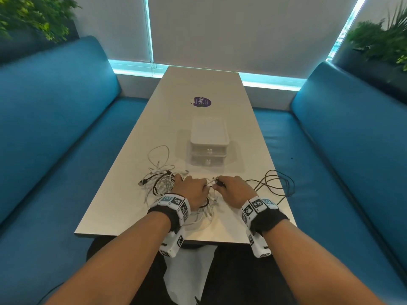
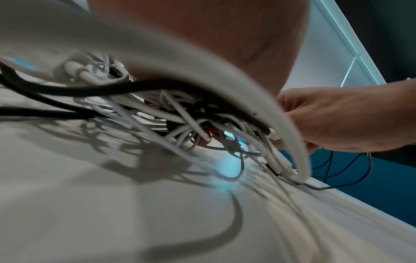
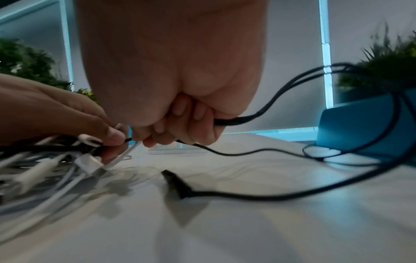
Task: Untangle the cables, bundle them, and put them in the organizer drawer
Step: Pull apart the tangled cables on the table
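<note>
Between the two hands, low over the near end of the pale rectangular table point(image 1: 136, 201): one thin black cable point(image 3: 247, 153), under separation from the rest.

Item 1. Right hand point(image 1: 234, 190), fingers curled round the thin black cable; its slack runs off to that hand's outer side in loose dark loops point(image 1: 273, 183) and ends in an angled black plug point(image 3: 178, 185) lying on the table beneath the wrist. Held so, by my reading, to draw this one cable clear of the heap.

Item 2. Left hand point(image 1: 192, 190), thumb and fingertips pinching white cable ends with their connectors, just beside the right hand's fingers. Likely a brace, keeping the heap from following the pull.

Item 3. Tangled heap of white and black cables point(image 1: 160, 183), under and beyond the left hand, touching the table; strands cross thickly, so no count is possible. One white loop point(image 1: 158, 155) strays farther out.

Item 4. White plastic two-drawer organizer point(image 1: 209, 144), straight ahead of both hands, near the heap but not touching it. Both drawers appear shut, small knobs facing the person.

Item 5. Round purple sticker point(image 1: 201, 101), beyond the organizer.

Status, as judged: untangling stage; nothing bundled, nothing stowed.
</note>
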The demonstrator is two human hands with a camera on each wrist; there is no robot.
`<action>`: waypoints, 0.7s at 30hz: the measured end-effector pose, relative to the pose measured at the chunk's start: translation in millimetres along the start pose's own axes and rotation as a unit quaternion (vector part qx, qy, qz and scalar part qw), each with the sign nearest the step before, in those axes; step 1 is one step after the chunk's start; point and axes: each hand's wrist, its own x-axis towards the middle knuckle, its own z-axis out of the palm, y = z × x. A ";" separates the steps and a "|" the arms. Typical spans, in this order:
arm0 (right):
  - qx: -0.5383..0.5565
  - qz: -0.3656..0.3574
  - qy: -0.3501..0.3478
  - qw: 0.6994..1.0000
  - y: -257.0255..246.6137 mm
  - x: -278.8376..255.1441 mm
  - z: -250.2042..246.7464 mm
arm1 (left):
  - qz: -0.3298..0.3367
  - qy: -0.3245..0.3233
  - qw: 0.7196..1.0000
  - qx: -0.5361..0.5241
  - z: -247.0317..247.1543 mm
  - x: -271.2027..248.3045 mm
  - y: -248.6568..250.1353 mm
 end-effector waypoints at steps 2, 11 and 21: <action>-0.034 0.005 0.003 0.999 3.6 -0.3 -5.0 | 0.005 0.013 1.000 0.008 0.3 -1.2 -0.6; -0.040 0.104 0.040 0.993 33.8 1.1 -30.6 | -0.020 0.009 0.999 0.025 -14.9 6.1 -2.3; -0.057 0.101 0.092 0.989 -1.6 1.0 -14.7 | -0.017 0.020 0.996 0.080 -18.5 4.5 12.0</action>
